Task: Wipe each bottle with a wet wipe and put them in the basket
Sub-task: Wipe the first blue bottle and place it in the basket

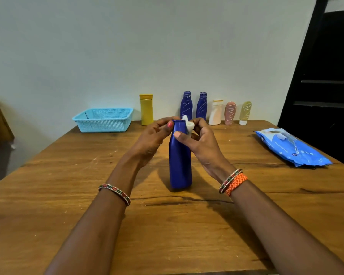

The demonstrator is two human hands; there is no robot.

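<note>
Tipping looks the main risk: the blue bottle [180, 155] stands upright at frame center on the wooden table [48, 195], steadied only near its top. The left hand [151, 139] curls its fingertips against the neck, while the right hand [199, 141] pinches a wet wipe [189, 125] at the cap. A hard rub could probably topple it.

From left: the basket [103, 120] sits upper left, just beside the yellow bottle [146, 109]; 5 more bottles line the wall. The route left to the basket seems open. The wipes pack [292, 147] lies at the right table edge.
</note>
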